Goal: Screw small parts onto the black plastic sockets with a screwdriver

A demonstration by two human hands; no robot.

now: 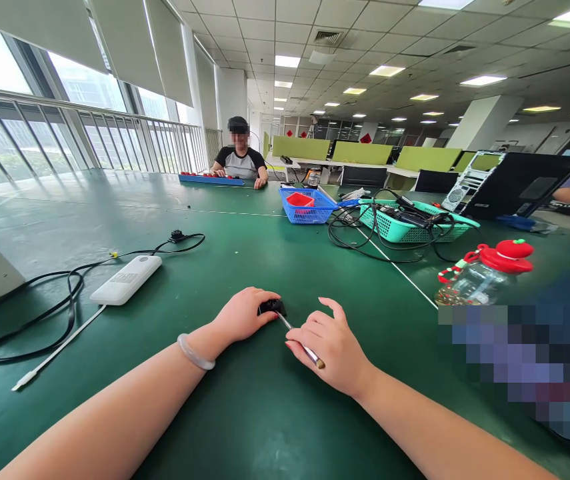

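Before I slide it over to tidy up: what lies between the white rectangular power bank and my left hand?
In the head view, only bare green table lies between the white rectangular power bank and the left hand.

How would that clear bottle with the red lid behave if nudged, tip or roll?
The bottle already lies on its side on the table, so tipping is moot. Its rounded body would probably roll if pushed sideways, though the red lid and strap may check it. It looks clear and mostly empty, so likely light; whether it is glass or plastic can't be told.
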